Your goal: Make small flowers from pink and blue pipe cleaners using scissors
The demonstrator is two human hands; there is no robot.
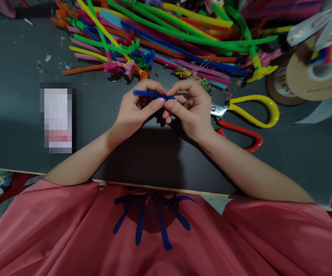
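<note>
My left hand (135, 111) and my right hand (190, 109) meet over the middle of the dark table (13, 115). Both pinch a short blue pipe cleaner (148, 93) that lies level between their fingertips. The left thumb and forefinger close on its right part, and the right fingers press against that same end. Several blue pipe cleaners (151, 218) lie on my pink apron (68, 237) in my lap.
A big heap of coloured pipe cleaners (166, 34) fills the far side, with small finished flowers (120, 67) in front. Yellow and red handled scissors (246, 119) lie right of my right hand. Ribbon spools (312, 73) stand at the far right. A blurred box (57, 119) lies left.
</note>
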